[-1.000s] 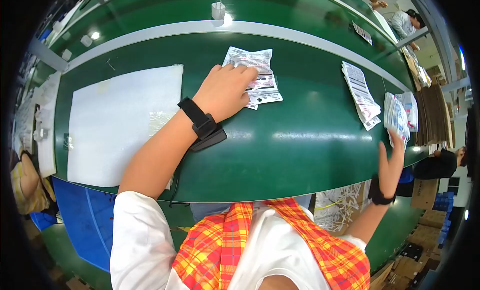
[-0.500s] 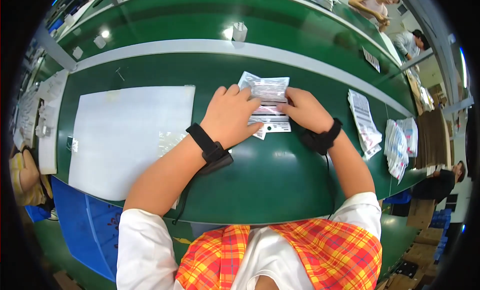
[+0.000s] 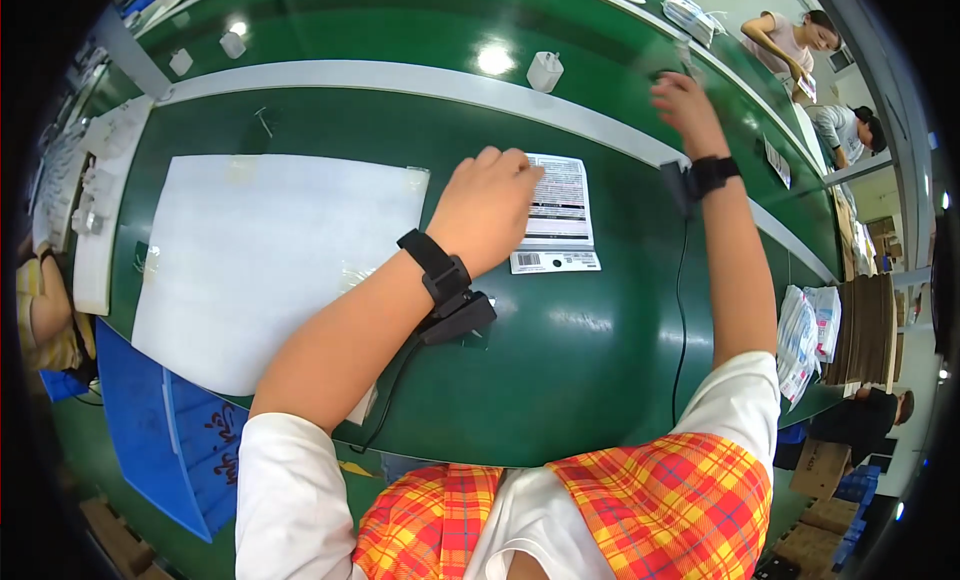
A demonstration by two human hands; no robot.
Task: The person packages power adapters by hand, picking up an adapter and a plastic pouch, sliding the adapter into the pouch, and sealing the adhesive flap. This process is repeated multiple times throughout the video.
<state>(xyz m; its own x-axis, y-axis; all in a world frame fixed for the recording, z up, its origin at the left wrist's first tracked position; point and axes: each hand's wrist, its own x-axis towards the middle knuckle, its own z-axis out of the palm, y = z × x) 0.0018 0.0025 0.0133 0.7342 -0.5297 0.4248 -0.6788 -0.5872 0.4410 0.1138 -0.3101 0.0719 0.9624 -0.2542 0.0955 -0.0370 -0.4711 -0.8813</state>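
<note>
A flat white packet with dense print (image 3: 560,205) and a hang-hole strip at its near end lies on the green table. My left hand (image 3: 487,205) covers its left edge, fingers bent and closed on it. Far to the right, my right hand (image 3: 686,105) is raised over the far side of the white rail, its fingers curled. A blurred greyish thing with a dark part (image 3: 690,60) shows at its fingertips; motion smears it too much to name. Both wrists wear black straps with cabled black boxes.
A large white sheet (image 3: 270,270) is taped left of the packet. Behind it runs a white rail (image 3: 370,75); a white adapter (image 3: 545,72) stands beyond. Colourful packets (image 3: 797,345) lie at the right, beside stacked brown cardboard (image 3: 868,330). Two people work at the far right.
My right hand has left the packet and swung up and to the right. The packet now lies flatter and squarer, my left hand staying at its left edge. The view has shifted slightly.
</note>
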